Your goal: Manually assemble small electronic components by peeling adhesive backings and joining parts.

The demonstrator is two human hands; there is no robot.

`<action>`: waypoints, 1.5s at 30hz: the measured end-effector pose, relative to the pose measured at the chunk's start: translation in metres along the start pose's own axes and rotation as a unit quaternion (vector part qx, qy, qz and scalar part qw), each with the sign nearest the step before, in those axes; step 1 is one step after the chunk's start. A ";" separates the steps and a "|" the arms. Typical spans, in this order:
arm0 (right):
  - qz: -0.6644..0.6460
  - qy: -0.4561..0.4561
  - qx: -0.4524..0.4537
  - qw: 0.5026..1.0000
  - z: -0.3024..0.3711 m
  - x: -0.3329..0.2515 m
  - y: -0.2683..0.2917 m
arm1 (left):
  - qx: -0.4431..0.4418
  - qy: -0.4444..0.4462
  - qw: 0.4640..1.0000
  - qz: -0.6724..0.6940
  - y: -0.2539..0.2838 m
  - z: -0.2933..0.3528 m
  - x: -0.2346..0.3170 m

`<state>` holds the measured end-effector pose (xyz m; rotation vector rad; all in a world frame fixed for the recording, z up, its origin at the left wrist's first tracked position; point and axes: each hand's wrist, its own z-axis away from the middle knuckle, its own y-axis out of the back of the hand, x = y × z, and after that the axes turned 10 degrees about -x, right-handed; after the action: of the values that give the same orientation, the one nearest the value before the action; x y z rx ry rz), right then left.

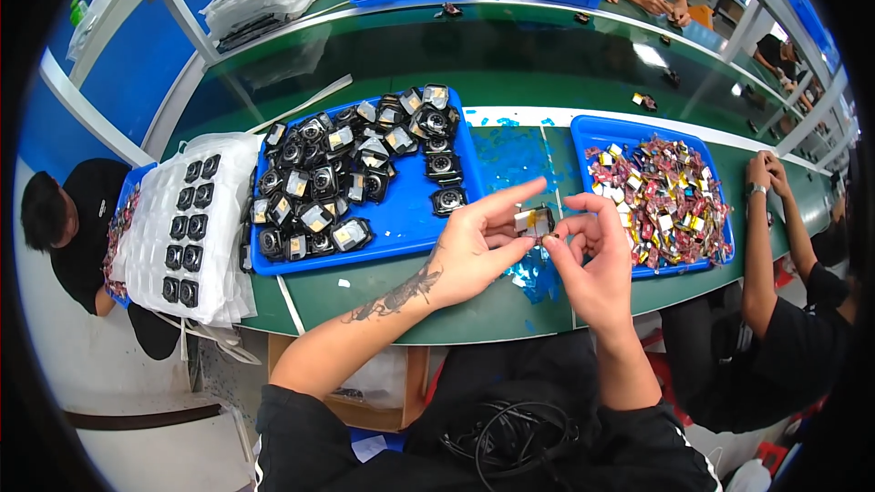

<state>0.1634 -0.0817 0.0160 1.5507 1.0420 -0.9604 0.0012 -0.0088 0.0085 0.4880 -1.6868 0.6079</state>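
Note:
My left hand (pixel 476 251) holds a small black watch case (pixel 536 219) between thumb and fingers, its silvery-grey inner side facing up. Close against the case's lower right corner, my right hand (pixel 597 264) has its thumb and index finger pinched together. Whatever lies in that pinch is too small to make out. To the left, a blue tray (pixel 396 210) carries many similar black cases (pixel 324 180), some with round backs up, others showing pale rectangular insides. On the right, another blue tray (pixel 583 137) is heaped with small electronic parts (pixel 661 200) in red, yellow and white.
White moulded trays (pixel 146 237) with rows of black cases are stacked at far left. Blue film scraps (pixel 533 278) litter the green table (pixel 365 314). Beyond a white rail runs a dark green belt (pixel 401 50) with a few parts. Co-workers sit left, right and opposite.

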 end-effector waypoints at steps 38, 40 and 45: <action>0.317 -0.132 0.057 0.937 -0.253 0.092 0.026 | 0.158 0.319 0.674 -0.647 0.115 0.036 0.050; 0.336 -0.042 0.083 0.937 -0.258 0.088 0.052 | 0.161 0.305 0.651 -0.676 0.127 0.037 0.035; 0.339 0.038 -0.021 0.940 -0.222 0.036 0.100 | 0.139 0.302 0.653 -0.681 0.126 0.046 0.046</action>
<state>0.2870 0.1275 0.0546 1.7449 0.4971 -0.3972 -0.1209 0.0600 0.0308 1.3865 -0.2498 -0.1559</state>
